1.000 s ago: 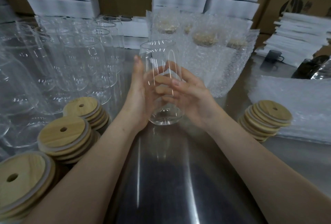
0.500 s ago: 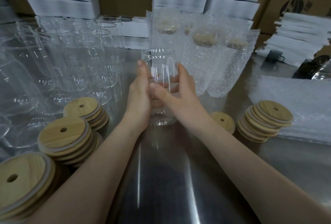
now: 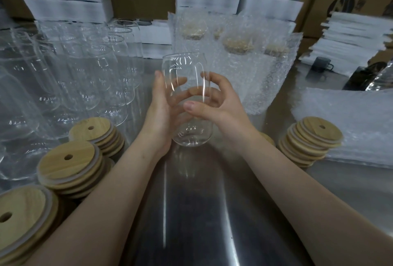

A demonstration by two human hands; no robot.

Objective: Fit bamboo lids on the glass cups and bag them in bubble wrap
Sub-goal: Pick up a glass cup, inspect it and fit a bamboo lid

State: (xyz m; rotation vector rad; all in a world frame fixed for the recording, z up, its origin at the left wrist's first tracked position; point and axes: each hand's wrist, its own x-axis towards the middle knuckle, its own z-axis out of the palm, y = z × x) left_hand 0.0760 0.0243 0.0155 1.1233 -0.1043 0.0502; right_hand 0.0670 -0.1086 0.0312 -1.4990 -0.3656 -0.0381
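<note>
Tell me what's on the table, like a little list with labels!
Held: cup, no lid yet
Left hand: grips the cup
Right hand: grips it too
Left lids: stacks on the table
Right lids: one stack
Bare cups: far left
Bagged cups: behind, wrapped

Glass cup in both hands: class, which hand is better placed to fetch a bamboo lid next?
Probably the right hand: the left hand wraps the glass cup more fully, and a bamboo lid stack lies beside the right forearm.
</note>
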